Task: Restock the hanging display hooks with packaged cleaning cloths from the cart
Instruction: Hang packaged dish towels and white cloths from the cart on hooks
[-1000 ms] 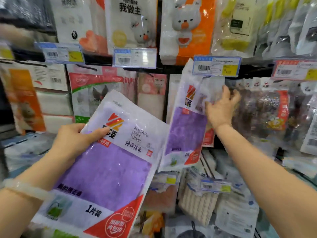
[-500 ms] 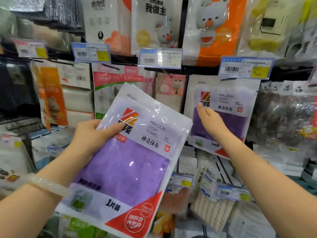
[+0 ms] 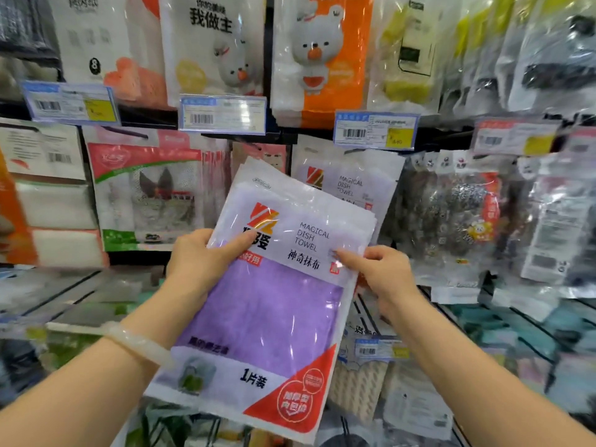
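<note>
Scanning from the left, we see white cloth packs (image 3: 54,201) hanging at the far edge of the rack, and beside them a pink-and-green pack (image 3: 151,191) under a price tag (image 3: 69,103). A pale bangle (image 3: 138,345) circles our left wrist. Our left hand (image 3: 201,261) grips a stack of purple towel packs (image 3: 267,304) by its left edge, thumb laid across the front over the logo, fingers hidden behind. The stack is held tilted, its top leaning right, in front of the rack and clear of any hook; several pack edges fan out at its upper right corner. Our right hand (image 3: 379,272) is at the stack's right edge, thumb tip pressed on the front film and fingers curled at or behind the edge; we cannot tell how many packs it pinches. Just behind the stack's top, a matching towel pack (image 3: 358,185) hangs on the rack beneath a blue-and-yellow tag (image 3: 375,130). Above it hangs an orange bear pack (image 3: 322,56). Further right hang scourer packs (image 3: 451,214), blurred, and clear-wrapped goods we cannot make out. Below our right forearm lie waffle cloths (image 3: 358,385).
</note>
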A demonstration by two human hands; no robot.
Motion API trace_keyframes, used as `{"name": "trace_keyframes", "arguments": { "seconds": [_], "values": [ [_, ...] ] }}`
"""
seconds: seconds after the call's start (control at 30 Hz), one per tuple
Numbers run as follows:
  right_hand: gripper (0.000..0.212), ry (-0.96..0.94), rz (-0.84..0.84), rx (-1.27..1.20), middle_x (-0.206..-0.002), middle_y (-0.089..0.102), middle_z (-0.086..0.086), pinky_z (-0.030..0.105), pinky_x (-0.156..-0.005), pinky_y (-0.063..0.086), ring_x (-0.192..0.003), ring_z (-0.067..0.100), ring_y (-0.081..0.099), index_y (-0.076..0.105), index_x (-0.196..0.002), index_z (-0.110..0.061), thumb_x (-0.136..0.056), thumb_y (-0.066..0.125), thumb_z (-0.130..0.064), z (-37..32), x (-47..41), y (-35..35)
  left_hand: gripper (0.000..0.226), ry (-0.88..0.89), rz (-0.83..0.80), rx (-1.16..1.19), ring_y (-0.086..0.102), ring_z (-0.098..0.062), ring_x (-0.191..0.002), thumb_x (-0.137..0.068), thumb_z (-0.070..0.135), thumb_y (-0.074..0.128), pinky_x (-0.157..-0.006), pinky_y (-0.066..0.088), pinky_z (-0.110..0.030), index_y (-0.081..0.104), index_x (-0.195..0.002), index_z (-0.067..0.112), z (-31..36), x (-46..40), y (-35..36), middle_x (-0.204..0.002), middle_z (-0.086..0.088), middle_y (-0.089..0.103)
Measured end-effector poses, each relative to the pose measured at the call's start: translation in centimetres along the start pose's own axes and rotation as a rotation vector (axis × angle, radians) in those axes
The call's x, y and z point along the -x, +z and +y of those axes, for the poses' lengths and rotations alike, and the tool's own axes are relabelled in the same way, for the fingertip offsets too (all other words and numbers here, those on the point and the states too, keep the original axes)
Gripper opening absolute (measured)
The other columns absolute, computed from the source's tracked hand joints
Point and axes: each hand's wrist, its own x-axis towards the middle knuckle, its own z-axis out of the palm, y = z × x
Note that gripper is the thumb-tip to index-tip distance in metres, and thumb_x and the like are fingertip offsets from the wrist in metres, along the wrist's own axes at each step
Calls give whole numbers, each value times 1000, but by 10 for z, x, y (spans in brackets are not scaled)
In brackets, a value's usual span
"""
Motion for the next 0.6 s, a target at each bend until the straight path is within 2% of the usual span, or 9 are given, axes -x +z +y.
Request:
{"name": "trace_keyframes", "arguments": {
  "seconds": [0.07, 0.13, 0.27, 0.37, 0.47, 0.53, 0.6],
  "values": [
    [22, 53, 20, -79, -71, 68, 17, 28, -44, 49, -53, 22, 60, 59, -68, -5, -71, 80, -12, 0, -3, -10, 36, -18, -32, 18, 64, -23, -63, -55, 45, 87, -65, 55, -38, 72, -67, 15, -1, 0, 6, -70, -5, 73],
    [15, 81, 18, -134, -74, 69, 16, 33, -56, 53, -62, 27, 63, 61, -72, -4, -77, 74, -10, 0, -5, -16, 39, -43, -67, 31, 64, -24, -63, -54, 45, 87, -66, 56, -39, 73, -70, 13, 0, 0, 10, -74, -7, 74],
    [14, 45, 2, -186, -67, 73, 4, 22, -43, 51, -55, 14, 69, 62, -77, -7, -84, 69, -16, -2, -2, -18, 38, -72, -94, 52, 67, -27, -68, -58, 41, 87, -75, 57, -47, 73, -77, 12, 3, -1, 18, -82, -12, 75],
    [19, 21, -27, -212, -77, 75, 7, 25, -51, 55, -65, 17, 72, 65, -83, -5, -73, 77, -15, -6, 2, -18, 50, -59, -107, 27, 68, -28, -71, -46, 51, 88, -77, 58, -51, 73, -76, 14, 4, 3, 22, -79, -9, 75],
    [15, 40, 0, -295, -79, 73, 8, 27, -54, 57, -63, 18, 71, 66, -86, -1, -74, 75, -5, -6, 1, -17, 65, -55, -123, 18, 70, -29, -76, -30, 62, 81, -78, 58, -51, 73, -73, 14, 6, 5, 23, -77, -6, 75],
    [8, 66, 21, -357, -70, 72, 7, 26, -49, 56, -57, 16, 70, 63, -81, -1, -78, 70, -1, -6, -2, -17, 65, -57, -126, 45, 71, -30, -79, -33, 63, 80, -80, 57, -52, 73, -74, 14, 7, 3, 22, -79, -7, 75],
    [8, 93, 45, -418, -60, 71, 5, 26, -45, 55, -52, 16, 69, 60, -77, -2, -81, 66, 1, -7, -5, -18, 55, -58, -128, 73, 69, -27, -73, -46, 58, 83, -79, 56, -49, 72, -75, 13, 7, 0, 19, -80, -9, 75]
  ]
}}
